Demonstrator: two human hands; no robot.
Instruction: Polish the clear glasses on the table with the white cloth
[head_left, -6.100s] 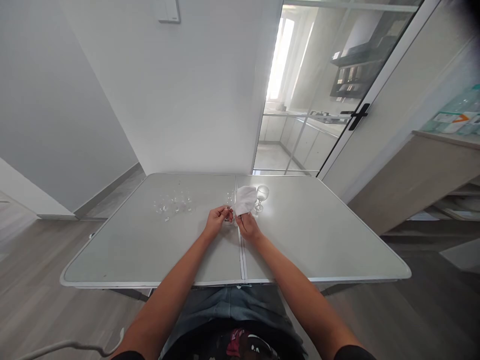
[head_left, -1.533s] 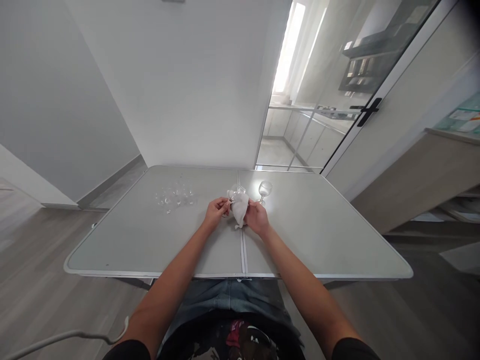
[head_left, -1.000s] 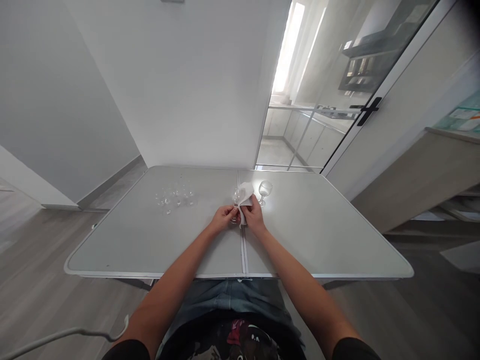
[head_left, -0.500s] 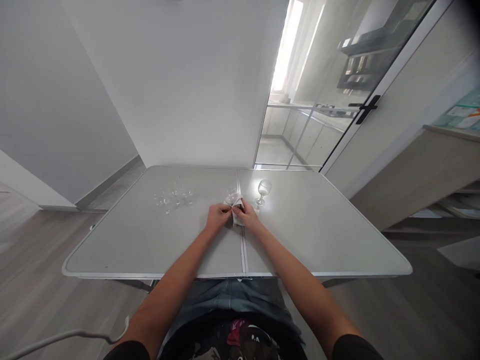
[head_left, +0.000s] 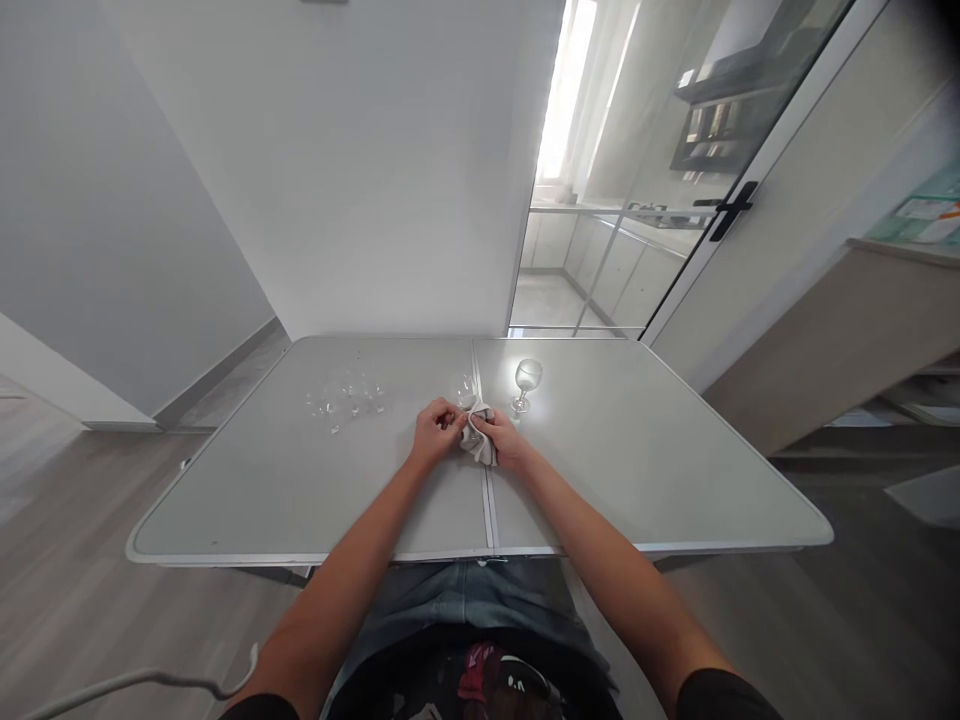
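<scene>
A clear stemmed glass (head_left: pixel 465 388) stands upright or nearly so at the table's middle seam, its bowl showing beyond my hands. My left hand (head_left: pixel 436 430) is closed at the glass's stem, fingertips pinched together. A white cloth (head_left: pixel 479 436) is bunched round the lower part of the glass, hiding its stem and foot. My right hand (head_left: pixel 501 438) grips this cloth from the right side, thumb on top. Just beyond my right hand, a second wine glass (head_left: pixel 528 376) stands upright on the table, apart from the cloth.
Several clear glasses (head_left: pixel 349 395) stand grouped on the left half of the grey table (head_left: pixel 637 470). A white wall rises behind the table. A glazed door with a black handle (head_left: pixel 733 211) is at the back right, beside a wooden shelf unit (head_left: pixel 840 340).
The cloth has gone from being held up by the bowl to being bunched low round the stem and foot. Both hands stay at the same glass. The other glasses have not moved.
</scene>
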